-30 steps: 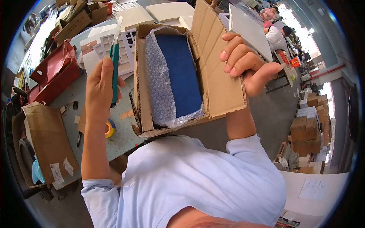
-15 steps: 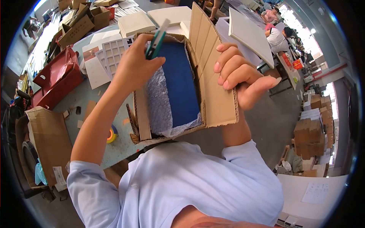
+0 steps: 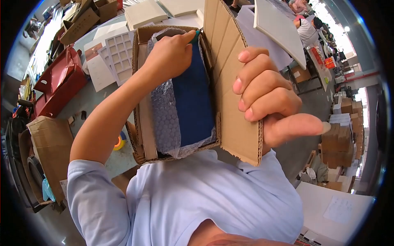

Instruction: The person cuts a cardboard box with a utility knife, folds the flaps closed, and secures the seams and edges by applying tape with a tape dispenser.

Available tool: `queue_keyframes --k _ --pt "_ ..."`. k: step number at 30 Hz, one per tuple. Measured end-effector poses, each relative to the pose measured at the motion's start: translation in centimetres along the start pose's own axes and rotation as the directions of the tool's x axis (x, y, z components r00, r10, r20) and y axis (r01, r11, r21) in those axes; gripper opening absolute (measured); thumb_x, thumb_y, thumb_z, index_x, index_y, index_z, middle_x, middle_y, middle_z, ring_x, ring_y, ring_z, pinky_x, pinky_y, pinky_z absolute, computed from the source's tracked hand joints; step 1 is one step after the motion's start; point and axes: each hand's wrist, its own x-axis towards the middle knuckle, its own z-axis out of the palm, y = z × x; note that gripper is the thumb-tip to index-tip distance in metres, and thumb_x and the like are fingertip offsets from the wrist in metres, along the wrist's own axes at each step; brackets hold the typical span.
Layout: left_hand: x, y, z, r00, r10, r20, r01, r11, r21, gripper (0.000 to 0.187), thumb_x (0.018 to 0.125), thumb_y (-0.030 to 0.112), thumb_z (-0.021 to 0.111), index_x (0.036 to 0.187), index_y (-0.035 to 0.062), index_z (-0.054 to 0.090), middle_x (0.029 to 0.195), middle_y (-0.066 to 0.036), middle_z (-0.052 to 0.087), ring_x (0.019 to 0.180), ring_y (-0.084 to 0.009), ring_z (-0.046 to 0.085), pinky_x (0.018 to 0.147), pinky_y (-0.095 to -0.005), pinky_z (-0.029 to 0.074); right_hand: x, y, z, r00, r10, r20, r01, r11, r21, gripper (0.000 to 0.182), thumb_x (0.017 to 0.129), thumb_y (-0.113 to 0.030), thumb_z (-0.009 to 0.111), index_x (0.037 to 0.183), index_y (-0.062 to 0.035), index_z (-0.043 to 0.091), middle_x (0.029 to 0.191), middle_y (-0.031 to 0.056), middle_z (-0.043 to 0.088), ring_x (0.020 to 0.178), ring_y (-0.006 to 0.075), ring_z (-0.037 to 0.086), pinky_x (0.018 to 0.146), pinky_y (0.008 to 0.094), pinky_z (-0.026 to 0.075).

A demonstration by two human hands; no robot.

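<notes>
Teal plastic of a utility knife (image 3: 197,37) peeks past the left hand (image 3: 172,53), whose fingers are clenched around it; its blade is hidden. From those fingers, the blue rectangular block (image 3: 197,110) extends back toward the shirt (image 3: 213,188), its long axis running away from the body. The left hand is nearer, over the block's far part; I cannot tell whether they touch. Bubble wrap (image 3: 164,123) lines the block's left side and near end within the open corrugated carton (image 3: 147,127). Right of that, the right hand (image 3: 271,92) grasps the raised cardboard flap (image 3: 236,127) by its outer edge, thumb sticking out. Farther left, a tape roll (image 3: 120,141) sits on the worktable (image 3: 94,117).
</notes>
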Motion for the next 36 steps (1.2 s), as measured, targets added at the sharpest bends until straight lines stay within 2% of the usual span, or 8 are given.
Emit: queue_keyframes --k 6,8,11,21,24,26,30,36 --pt "-0.1 1.8 -1.4 0.990 -0.128 0.054 0.126 0.991 0.044 0.043 0.096 0.019 0.055 0.138 0.0114 0.062 0.089 -0.026 0.070 0.087 -0.0445 0.068 0.082 -0.0500 0.053 0.2 -0.2 -0.8 0.998 -0.004 0.055 0.004 1.000 0.011 0.085 0.100 -0.071 0.000 0.069 -0.0112 0.052 0.063 0.0011 0.054 0.067 0.0199 0.051 0.095 0.0491 0.040" --pt "-0.3 1.4 -1.5 0.998 -0.064 0.010 0.064 0.998 -0.020 0.036 0.095 0.013 0.050 0.126 0.0030 0.064 0.089 -0.027 0.070 0.085 -0.0457 0.068 0.081 -0.0547 0.054 0.1 -0.3 -0.6 0.999 0.008 0.053 -0.008 1.000 0.004 0.084 0.100 -0.072 0.002 0.069 -0.0122 0.052 0.063 0.0008 0.053 0.068 0.0197 0.051 0.095 0.0491 0.039" --pt "-0.2 0.9 -1.2 0.996 -0.086 0.026 0.088 0.992 -0.088 0.041 0.096 0.019 0.055 0.136 0.0077 0.062 0.089 -0.026 0.070 0.087 -0.0444 0.068 0.081 -0.0500 0.052 0.1 -0.2 -0.2 1.000 0.006 0.014 -0.006 1.000 0.019 0.083 0.101 -0.072 0.003 0.069 -0.0126 0.053 0.064 0.0002 0.053 0.070 0.0194 0.051 0.094 0.0480 0.038" --pt "0.6 0.4 0.6 0.988 -0.120 0.101 0.130 0.986 -0.102 0.042 0.097 0.017 0.054 0.136 0.0034 0.060 0.107 -0.028 0.070 0.102 -0.0463 0.066 0.091 -0.0485 0.052 0.2 -0.7 -1.0 0.995 0.089 0.049 -0.089 0.996 0.001 0.066 0.105 -0.058 0.016 0.070 -0.0158 0.054 0.067 -0.0012 0.053 0.075 0.0173 0.052 0.097 0.0454 0.036" --pt "1.1 0.3 0.4 0.998 -0.042 0.053 0.043 0.999 -0.015 0.041 0.097 0.017 0.053 0.135 0.0031 0.060 0.103 -0.029 0.070 0.094 -0.0452 0.069 0.088 -0.0486 0.054 -0.1 -0.9 -0.9 0.996 0.076 0.043 -0.076 0.997 0.003 0.071 0.104 -0.062 0.012 0.070 -0.0154 0.053 0.067 -0.0008 0.053 0.075 0.0177 0.052 0.097 0.0458 0.036" --pt "0.2 1.0 -0.5 0.962 -0.198 0.185 0.225 0.965 -0.134 0.041 0.097 0.017 0.053 0.135 0.0023 0.060 0.096 -0.029 0.071 0.079 -0.0401 0.073 0.078 -0.0476 0.057 -0.1 -0.5 -1.0 0.999 0.039 0.013 -0.039 0.999 -0.005 0.076 0.104 -0.066 0.009 0.070 -0.0149 0.053 0.067 -0.0004 0.053 0.075 0.0181 0.052 0.097 0.0463 0.036" --pt "1.3 0.5 0.6 0.992 -0.092 0.086 0.097 0.994 -0.059 0.042 0.096 0.016 0.052 0.135 0.0017 0.059 0.090 -0.027 0.072 0.064 -0.0341 0.072 0.067 -0.0453 0.059 0.2 -0.3 -1.1 0.997 0.042 0.058 -0.043 0.999 0.024 0.083 0.100 -0.072 0.003 0.070 -0.0136 0.053 0.067 0.0007 0.054 0.074 0.0191 0.051 0.097 0.0473 0.037" --pt "1.8 1.7 -0.7 0.912 -0.288 0.294 0.346 0.923 -0.169 0.043 0.097 0.018 0.052 0.137 0.0024 0.058 0.096 -0.026 0.073 0.060 -0.0315 0.071 0.062 -0.0423 0.060 0.0 0.0 -1.2 0.999 -0.004 0.045 0.003 1.000 0.020 0.083 0.103 -0.067 -0.001 0.068 -0.0119 0.051 0.062 0.0023 0.052 0.068 0.0206 0.049 0.096 0.0495 0.039"
